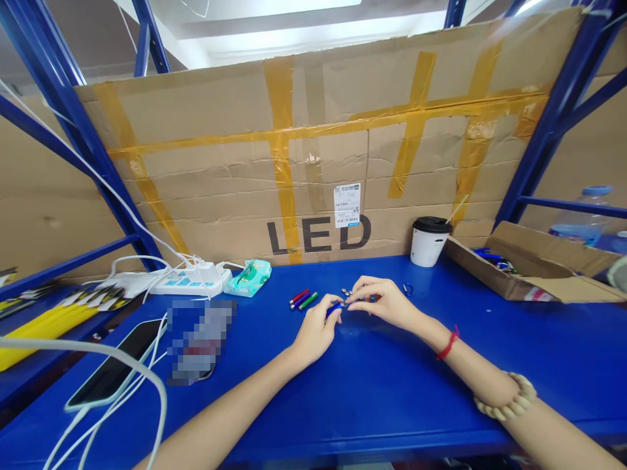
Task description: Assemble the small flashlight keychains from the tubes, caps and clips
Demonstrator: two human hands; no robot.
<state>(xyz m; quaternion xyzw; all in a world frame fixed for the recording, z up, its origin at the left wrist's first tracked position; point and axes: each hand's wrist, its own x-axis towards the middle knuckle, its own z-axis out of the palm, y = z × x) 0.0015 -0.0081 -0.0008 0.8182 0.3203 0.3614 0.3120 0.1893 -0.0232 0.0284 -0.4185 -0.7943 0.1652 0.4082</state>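
Note:
My left hand (313,331) is closed, with thumb and fingers gripping a small blue metal tube (335,307) that looks like a mini flashlight body. At the tube's right end, the fingertips of my right hand (386,304) are pinched together. Whatever lies between them is too small to make out. Several small silver round pieces (344,292) lie just behind the fingertips, partly hidden by my right hand. Left of my hands, a red, a purple and a green tube (308,301) lie side by side. A blue carabiner clip (408,289) rests beyond my right hand.
A lidded paper cup (425,245) and an open cardboard box (526,261) stand back right. On the left are a power strip (189,282), a tissue pack (249,278), a phone (117,365) with white cables and a blurred item (203,343). Cardboard (220,183) walls the blue table's back.

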